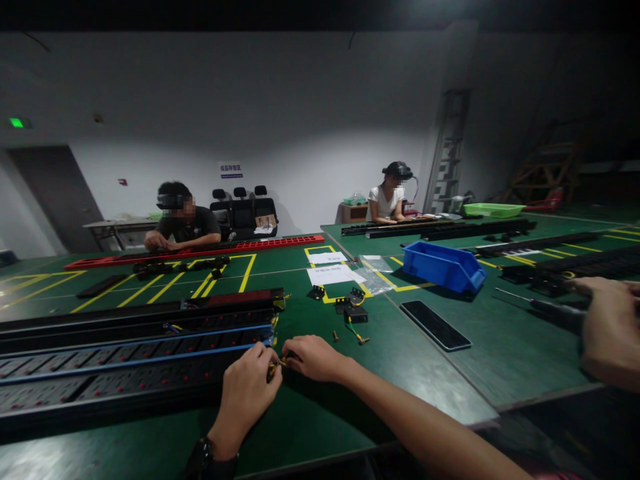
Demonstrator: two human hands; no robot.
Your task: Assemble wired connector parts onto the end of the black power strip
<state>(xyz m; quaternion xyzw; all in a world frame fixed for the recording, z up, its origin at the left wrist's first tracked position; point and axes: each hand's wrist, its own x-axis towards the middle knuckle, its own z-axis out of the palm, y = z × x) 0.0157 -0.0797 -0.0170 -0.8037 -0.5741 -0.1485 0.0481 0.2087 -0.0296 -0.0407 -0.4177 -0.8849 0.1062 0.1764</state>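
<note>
My left hand (247, 390), with a dark band at the wrist, is closed in a pinch beside the end of a long black rail (150, 385) dotted with red. Fingertip to fingertip with it, my right hand (317, 358) is also pinched. Between them shows a small piece of yellow wire (282, 362); its ends are hidden by the fingers. Blue-edged strips (210, 345) run along the same rail group. Beyond my right hand lie small black brackets (356, 316), a green-and-yellow wire (354, 328) and a small brass-coloured screw (335, 336).
A phone (436, 325) and a blue bin (440, 268) stand to the right. At the right edge another person's hand (613, 327) is by a screwdriver (557, 309). Paper sheets (333, 275) lie mid-table. Two people sit across, near a red rail (270, 245) and black rails (400, 230).
</note>
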